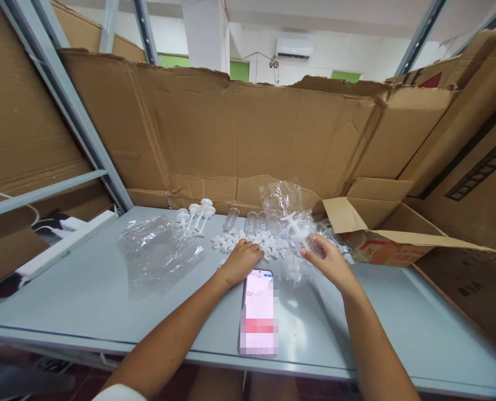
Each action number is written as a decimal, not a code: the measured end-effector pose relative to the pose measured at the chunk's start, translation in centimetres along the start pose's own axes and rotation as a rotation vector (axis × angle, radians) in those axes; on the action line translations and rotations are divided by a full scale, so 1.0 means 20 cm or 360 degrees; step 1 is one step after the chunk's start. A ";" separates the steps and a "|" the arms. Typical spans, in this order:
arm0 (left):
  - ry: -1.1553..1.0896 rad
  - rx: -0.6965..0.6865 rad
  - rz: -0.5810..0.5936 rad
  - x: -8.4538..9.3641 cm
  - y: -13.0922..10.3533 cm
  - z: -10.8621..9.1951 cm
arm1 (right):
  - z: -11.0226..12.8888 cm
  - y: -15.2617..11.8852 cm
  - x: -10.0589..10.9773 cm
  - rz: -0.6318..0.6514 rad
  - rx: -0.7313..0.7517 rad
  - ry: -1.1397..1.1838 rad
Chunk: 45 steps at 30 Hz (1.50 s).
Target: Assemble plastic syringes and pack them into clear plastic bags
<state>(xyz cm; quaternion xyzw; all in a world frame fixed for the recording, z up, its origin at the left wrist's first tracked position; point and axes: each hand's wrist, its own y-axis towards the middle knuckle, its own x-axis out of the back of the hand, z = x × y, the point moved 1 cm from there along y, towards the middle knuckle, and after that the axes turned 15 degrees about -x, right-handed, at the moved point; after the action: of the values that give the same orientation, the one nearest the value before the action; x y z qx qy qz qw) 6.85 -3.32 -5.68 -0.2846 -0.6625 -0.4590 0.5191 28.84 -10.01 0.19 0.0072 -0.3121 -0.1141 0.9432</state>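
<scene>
My right hand [329,260] is closed around a clear plastic tube with a white plunger [296,229], held tilted above the table, its flanged white end up and to the left. My left hand [243,259] rests with curled fingers at the near edge of a pile of small white plastic pieces [268,243]; what is under its fingertips is hidden. Just below that hand a phone [259,312] with a lit, partly blurred screen lies on the table. Behind the pile stand several clear ribbed tubes [231,219]. To their left is a group of white plungers [197,214].
Crumpled clear plastic bags lie at the left [158,253] and behind the pile [283,197]. An open cardboard box [392,245] sits at the right. Tall cardboard [248,128] walls the back of the grey table [181,312]. A white power strip [68,245] runs along the left edge.
</scene>
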 end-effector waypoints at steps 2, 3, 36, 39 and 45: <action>0.0006 -0.0015 0.0010 0.00 0.00 0.00 | 0.01 0.00 0.00 0.0009 0.0000 -0.0003; 0.0007 -0.0022 0.0009 0.00 0.00 0.01 | 0.01 0.00 0.00 0.0010 0.0001 -0.0004; -0.0266 0.0269 -0.0947 0.31 -0.19 0.04 | 0.05 -0.07 -0.07 0.0464 0.0169 -0.0191; -0.0550 0.0352 -0.1029 0.32 -0.19 0.02 | 0.04 -0.06 -0.07 0.0446 0.0162 -0.0196; -0.0343 0.0185 -0.0911 0.28 -0.18 0.04 | 0.03 -0.06 -0.08 0.0500 0.0149 -0.0165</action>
<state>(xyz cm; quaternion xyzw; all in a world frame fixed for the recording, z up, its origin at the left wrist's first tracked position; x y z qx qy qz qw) 1.85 -4.61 -1.55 -0.1032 -0.7920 -0.5151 0.3110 27.02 -10.84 -0.27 -0.0035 -0.3625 0.0491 0.9307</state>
